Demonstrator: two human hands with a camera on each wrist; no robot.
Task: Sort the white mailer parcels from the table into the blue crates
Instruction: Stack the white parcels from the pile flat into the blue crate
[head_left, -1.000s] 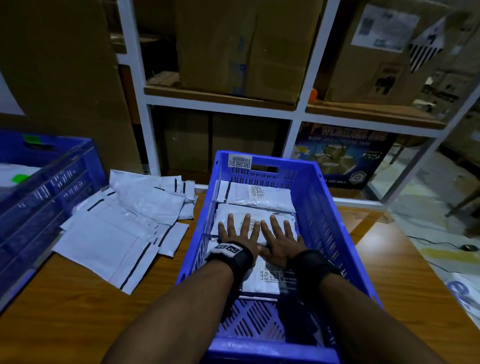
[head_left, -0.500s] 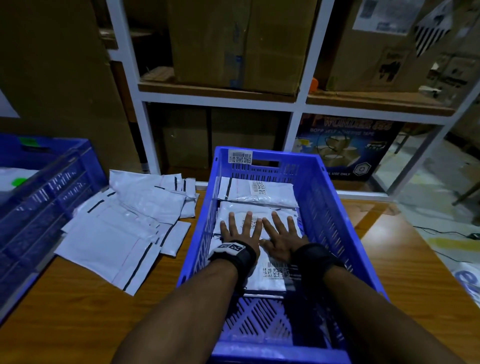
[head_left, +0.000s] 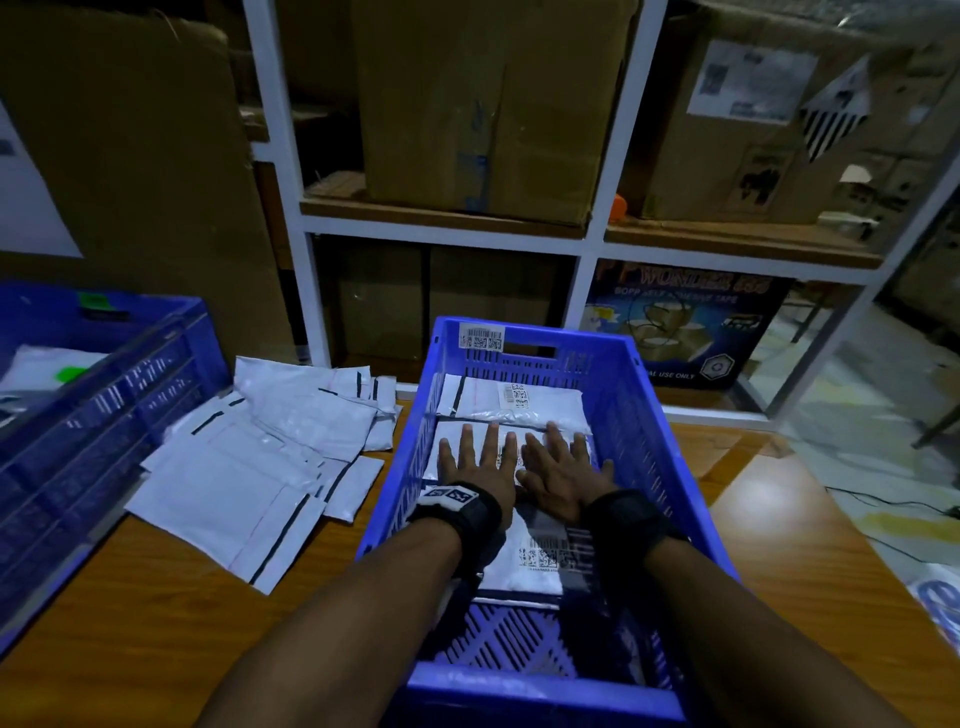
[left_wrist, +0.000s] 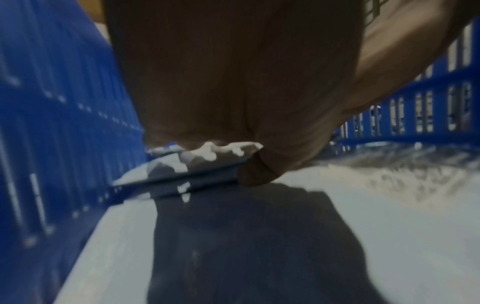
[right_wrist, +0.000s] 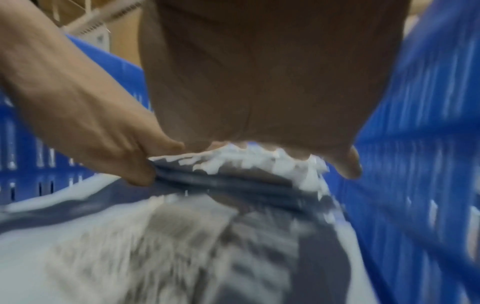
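A blue crate (head_left: 660, 431) stands in front of me on the wooden table (head_left: 156, 613). Three white mailer parcels lie in it in a row. My left hand (head_left: 475, 460) and right hand (head_left: 563, 462) press flat, fingers straight, side by side on the middle parcel (head_left: 434, 452). The far parcel (head_left: 524, 402) lies beyond my fingertips; the near parcel (head_left: 530, 564) shows between my wrists. The left wrist view shows my palm (left_wrist: 233, 92) over a parcel (left_wrist: 389, 226) beside the crate wall (left_wrist: 52, 123). The right wrist view is blurred: my palm (right_wrist: 259, 82) on a parcel (right_wrist: 78, 257).
A pile of several white mailers (head_left: 260, 457) lies on the table left of the crate. A second blue crate (head_left: 93, 415) with mailers stands at the far left. White shelving (head_left: 592, 244) with cardboard boxes rises behind the table. The table's right edge drops to the floor.
Both hands have slid slightly forward on the middle parcel, staying flat. The head camera has tilted up a little.
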